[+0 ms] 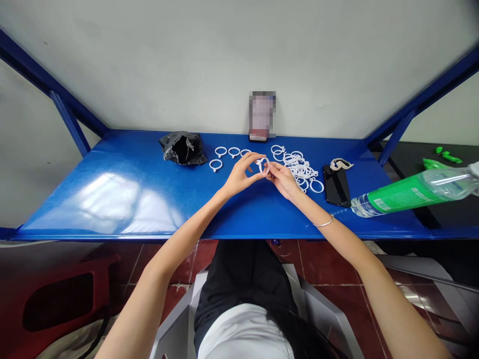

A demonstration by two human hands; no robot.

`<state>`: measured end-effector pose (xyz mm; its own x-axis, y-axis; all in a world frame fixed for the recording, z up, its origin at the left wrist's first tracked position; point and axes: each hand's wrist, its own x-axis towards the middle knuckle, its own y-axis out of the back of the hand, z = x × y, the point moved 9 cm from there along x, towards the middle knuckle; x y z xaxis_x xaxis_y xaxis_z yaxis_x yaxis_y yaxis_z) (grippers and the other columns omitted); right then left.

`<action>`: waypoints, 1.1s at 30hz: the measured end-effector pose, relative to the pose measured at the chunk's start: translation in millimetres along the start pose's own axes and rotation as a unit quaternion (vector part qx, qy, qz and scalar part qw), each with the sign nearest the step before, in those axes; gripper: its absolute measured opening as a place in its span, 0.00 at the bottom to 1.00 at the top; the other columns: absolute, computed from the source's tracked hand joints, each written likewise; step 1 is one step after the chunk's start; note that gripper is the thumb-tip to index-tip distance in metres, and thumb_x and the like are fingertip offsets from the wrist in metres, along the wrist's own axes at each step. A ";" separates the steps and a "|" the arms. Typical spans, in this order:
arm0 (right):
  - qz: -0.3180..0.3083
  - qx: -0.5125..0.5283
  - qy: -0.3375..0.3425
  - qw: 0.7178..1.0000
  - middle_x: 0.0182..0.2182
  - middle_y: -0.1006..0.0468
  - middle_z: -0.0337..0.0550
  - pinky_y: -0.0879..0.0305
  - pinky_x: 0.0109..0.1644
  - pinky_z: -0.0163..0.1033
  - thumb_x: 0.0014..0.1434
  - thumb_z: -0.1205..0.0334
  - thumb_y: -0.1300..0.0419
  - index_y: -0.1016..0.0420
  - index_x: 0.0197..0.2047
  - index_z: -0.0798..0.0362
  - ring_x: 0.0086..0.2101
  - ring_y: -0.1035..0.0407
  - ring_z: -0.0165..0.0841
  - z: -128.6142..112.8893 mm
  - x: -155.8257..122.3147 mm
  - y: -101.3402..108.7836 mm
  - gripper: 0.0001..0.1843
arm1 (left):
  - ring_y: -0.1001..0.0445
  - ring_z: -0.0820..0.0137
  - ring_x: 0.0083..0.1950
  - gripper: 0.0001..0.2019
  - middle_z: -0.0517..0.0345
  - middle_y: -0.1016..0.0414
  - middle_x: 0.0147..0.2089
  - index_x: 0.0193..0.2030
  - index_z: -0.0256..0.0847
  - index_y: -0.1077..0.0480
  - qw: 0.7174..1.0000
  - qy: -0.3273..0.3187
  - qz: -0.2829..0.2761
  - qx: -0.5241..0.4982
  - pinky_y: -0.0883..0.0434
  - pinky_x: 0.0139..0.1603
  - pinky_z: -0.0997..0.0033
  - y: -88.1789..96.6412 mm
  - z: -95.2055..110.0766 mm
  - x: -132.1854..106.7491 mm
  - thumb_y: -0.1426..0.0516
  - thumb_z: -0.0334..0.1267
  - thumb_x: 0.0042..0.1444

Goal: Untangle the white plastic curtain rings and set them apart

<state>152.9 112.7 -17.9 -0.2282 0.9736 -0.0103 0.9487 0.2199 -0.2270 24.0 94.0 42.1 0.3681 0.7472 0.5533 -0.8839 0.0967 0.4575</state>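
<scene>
Above the middle of the blue table, both hands meet at one white curtain ring [265, 166]. My left hand [243, 172] pinches its left side between thumb and fingers. On the ring's right side, my right hand [282, 178] grips it with the fingertips. A pile of white curtain rings [301, 169] lies just right of my right hand. Several more rings lie apart to the left, among them one white ring [216, 165] nearest the front. The fingers partly cover the held ring, so its small details are hard to make out.
A crumpled black plastic bag [183, 148] stands open at the back left. Against the wall leans a phone [259, 117]. To the right are a black phone-like object [337, 185], a cream strap-like band [341, 164] and a green-labelled bottle [407, 193]. The blue table [123, 189] ends near my lap.
</scene>
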 end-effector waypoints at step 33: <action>0.052 -0.041 0.059 0.996 0.29 0.25 0.37 0.31 0.32 0.34 0.49 0.40 0.30 0.24 0.35 0.49 0.27 0.34 0.26 -12.8 -0.1 14.8 0.22 | 0.26 0.71 0.39 0.10 0.53 0.26 0.42 0.49 0.40 0.28 0.990 -0.035 0.030 0.130 0.29 0.38 0.73 7.7 -7.8 -1.6 0.48 0.41 0.68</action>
<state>169.8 116.7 -8.8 -0.1042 0.9908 0.0868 0.9819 0.1164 -0.1496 14.3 98.7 39.4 0.3437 0.6985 0.6277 -0.8043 -0.1261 0.5807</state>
